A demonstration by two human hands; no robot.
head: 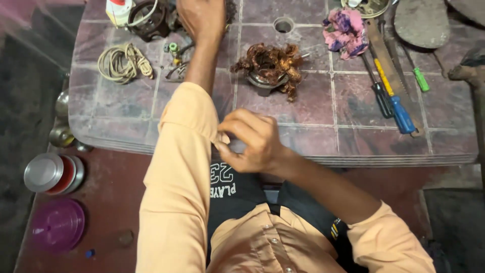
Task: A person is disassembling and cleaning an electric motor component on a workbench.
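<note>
- Tiled in dull maroon, the work table point(313, 136) fills the upper half of the view; its near edge runs across the middle.
- Peach shirt sleeve point(177, 167) on the left arm is the thing in hand: soft cloth, bunched and creased at the cuff, which sits partway up the forearm, at about 9 o'clock from the right hand.
- Right hand point(252, 144) is closed in a pinch on the cuff's edge, thumb and fingers folded around the fabric.
- Left hand point(202, 17) stretches to 12 o'clock over the far side of the table, beside a dark round part point(149, 20); whether its fingers are closed on anything I cannot tell, as the frame cuts them off.
- My guess at the risk: a loose cuff could slide back down and drag across the table's clutter, because the cloth is only pinched.
- Burnt copper winding point(270, 65) lies at 1 o'clock from the right hand, well apart from it.
- Coiled cord point(124, 63) sits at 10 o'clock.
- Blue-handled screwdriver point(399, 111) rests at 3 o'clock with other tools.
</note>
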